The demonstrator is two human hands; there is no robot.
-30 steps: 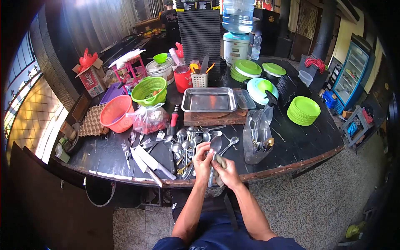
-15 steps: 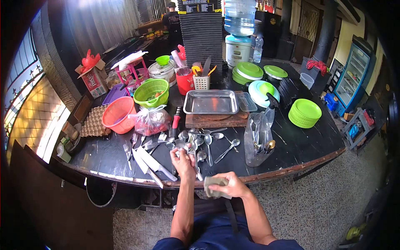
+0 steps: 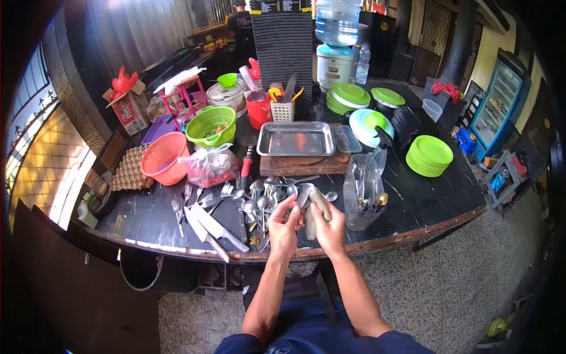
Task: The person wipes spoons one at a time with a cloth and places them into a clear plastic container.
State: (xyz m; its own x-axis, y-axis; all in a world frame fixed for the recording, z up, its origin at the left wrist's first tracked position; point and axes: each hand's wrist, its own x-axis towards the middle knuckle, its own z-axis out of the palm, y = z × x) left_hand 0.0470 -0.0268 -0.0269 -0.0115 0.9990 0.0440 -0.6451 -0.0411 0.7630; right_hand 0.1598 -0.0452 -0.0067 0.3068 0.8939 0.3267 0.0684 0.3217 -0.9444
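My left hand [image 3: 283, 231] is closed in front of me around a metal spoon [image 3: 305, 192], whose bowl points away from me. Beside it, my right hand [image 3: 332, 232] grips a greyish cloth [image 3: 320, 203] against the spoon; fingers and cloth hide the handle. Just beyond my left hand lies a loose pile of spoons [image 3: 262, 202]. To the left, two kitchen knives [image 3: 219, 229] rest side by side near the table edge, with several forks [image 3: 178, 213] next to them. A clear plastic holder of cutlery [image 3: 361, 197] stands to the right of my right hand.
A metal tray [image 3: 296, 140] sits on a wooden board [image 3: 303, 165]. Green plates [image 3: 429, 156] are stacked at right. An orange basin [image 3: 165, 159], green basket [image 3: 211, 127], bagged food [image 3: 213, 168] and egg trays [image 3: 131, 169] occupy the left. A person [image 3: 240, 26] stands far back.
Both hands have moved forward and rightward over the table and come together. The cloth in my right hand now meets the spoon, which my left hand has lifted from above the pile.
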